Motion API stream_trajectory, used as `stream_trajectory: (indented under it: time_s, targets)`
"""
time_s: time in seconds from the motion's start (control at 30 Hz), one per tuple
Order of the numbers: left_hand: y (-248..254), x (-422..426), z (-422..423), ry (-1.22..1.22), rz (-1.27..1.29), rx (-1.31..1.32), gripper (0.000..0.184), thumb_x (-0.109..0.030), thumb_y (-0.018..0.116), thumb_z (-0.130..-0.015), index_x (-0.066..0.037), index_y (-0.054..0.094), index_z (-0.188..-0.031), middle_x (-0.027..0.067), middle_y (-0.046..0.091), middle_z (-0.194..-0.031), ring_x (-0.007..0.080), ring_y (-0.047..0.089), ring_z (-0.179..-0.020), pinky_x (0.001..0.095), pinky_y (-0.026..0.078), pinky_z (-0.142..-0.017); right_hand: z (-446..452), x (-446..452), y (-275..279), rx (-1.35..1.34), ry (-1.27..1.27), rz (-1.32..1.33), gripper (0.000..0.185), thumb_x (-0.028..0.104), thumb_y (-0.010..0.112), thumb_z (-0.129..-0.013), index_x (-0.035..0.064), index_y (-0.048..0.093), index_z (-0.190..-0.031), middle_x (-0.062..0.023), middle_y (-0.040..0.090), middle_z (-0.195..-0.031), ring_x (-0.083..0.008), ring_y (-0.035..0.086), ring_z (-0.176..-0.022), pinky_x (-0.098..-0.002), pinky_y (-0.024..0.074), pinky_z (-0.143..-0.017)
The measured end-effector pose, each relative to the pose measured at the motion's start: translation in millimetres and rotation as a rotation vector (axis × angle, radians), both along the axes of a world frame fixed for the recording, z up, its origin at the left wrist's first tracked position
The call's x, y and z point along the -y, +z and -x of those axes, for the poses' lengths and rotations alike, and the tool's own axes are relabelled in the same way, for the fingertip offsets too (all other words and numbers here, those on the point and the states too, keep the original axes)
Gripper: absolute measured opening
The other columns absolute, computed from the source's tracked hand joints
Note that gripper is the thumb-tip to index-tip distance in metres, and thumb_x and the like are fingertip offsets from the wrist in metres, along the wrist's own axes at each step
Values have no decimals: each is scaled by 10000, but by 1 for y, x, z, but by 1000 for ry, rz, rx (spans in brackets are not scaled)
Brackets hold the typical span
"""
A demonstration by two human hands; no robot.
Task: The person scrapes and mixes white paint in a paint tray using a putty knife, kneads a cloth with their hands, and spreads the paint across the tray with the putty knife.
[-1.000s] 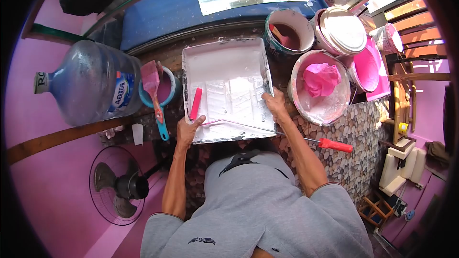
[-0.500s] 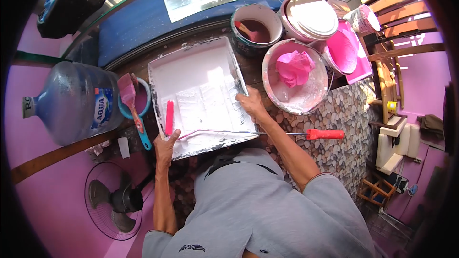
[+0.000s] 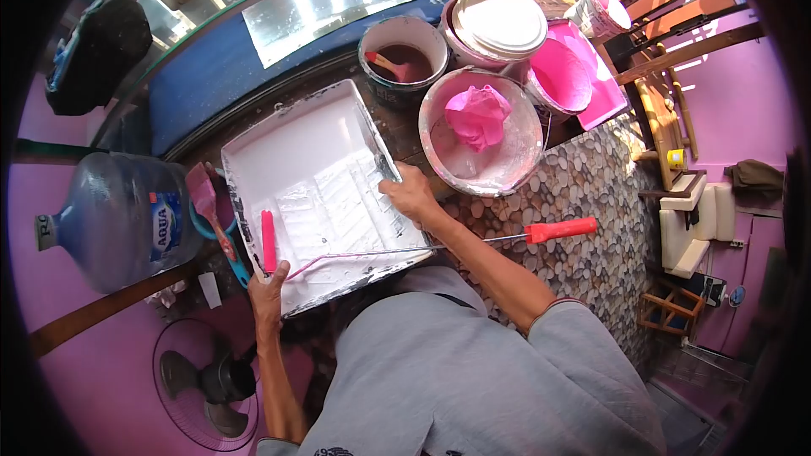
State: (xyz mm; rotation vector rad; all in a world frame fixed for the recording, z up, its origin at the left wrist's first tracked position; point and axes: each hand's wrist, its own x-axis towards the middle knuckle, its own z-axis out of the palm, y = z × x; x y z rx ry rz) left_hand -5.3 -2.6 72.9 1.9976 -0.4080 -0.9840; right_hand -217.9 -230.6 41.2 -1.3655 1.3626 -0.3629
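A paint tray (image 3: 297, 137), its inside coated in whitish paint, is held between my hands. My left hand (image 3: 268, 291) grips its near left corner, thumb over the rim. On the right rim, my right hand (image 3: 409, 192) is closed, its fingertips hidden partly by the tray wall. A paint roller lies across the tray: its pink roller head (image 3: 269, 241) rests inside at the left, and its red handle (image 3: 561, 230) sticks out past my right forearm. Left of the tray, a pink-stained paintbrush (image 3: 203, 194) lies on a blue pail (image 3: 203, 225), which the tray partly covers.
A large water jug (image 3: 118, 211) lies on its side at the left, above a fan (image 3: 207, 380). Beyond the tray stand a bucket of brown liquid (image 3: 405, 27), a lidded bucket (image 3: 500, 21), a bucket with a pink cloth (image 3: 443, 152) and a pink-coated bucket (image 3: 562, 76).
The tray has shifted left, now covering more of the blue pail, with both hands still on its rim. The whole view has also swung, moving the buckets leftward.
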Motion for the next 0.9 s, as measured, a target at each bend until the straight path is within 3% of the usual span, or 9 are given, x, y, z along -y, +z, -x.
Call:
stream_trajectory:
  time_s: [0.27,0.9]
  targets:
    - [19,-6,-3,-10,-13,36,421,-313,760,-794,30,626,-998,26,612,-845,109,539,-720,283,450,-657,1,-3,22,20,28,-68,267,172,599,-733,-9,631,-925,-199,658,-831,-307,641,-802,-389,481,-766]
    - [81,23,-11,-81,-35,52,416,-286,771,-783,17,628,-1032,28,617,-869,111,552,-750,277,456,-681,11,6,45,134,-53,-98,243,180,621,-717,-1,633,-878,-165,656,-787,-261,616,-731,-381,475,-723]
